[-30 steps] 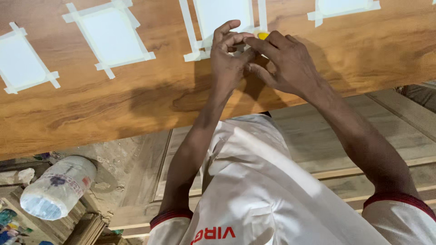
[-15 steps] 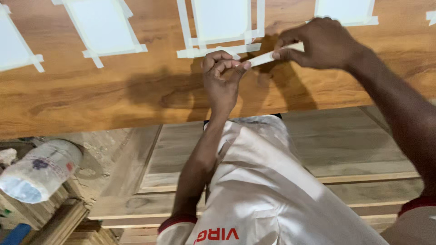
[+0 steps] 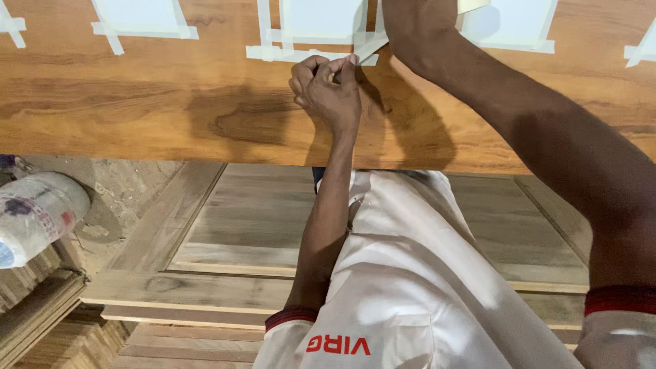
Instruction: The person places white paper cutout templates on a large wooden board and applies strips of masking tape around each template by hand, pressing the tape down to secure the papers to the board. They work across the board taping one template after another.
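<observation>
On the varnished wooden panel [image 3: 171, 116], the left hand [image 3: 328, 92] is pinching the masking tape strip [image 3: 369, 49] against the wood; the right hand [image 3: 420, 31], now farther up than before, is drawing it taut, grip partly out of frame.

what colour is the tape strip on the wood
Pale cream masking tape, clearest in the head view.

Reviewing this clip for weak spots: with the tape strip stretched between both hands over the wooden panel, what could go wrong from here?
1. The tape strip runs slanted from the left hand up to the right hand; it may land crooked against the taped rectangle.
2. The right hand hides the strip's far end, so its alignment there cannot be checked.
3. The left hand pinches the tape end, so it could stick to the fingers, or crease, on the wooden panel.
</observation>
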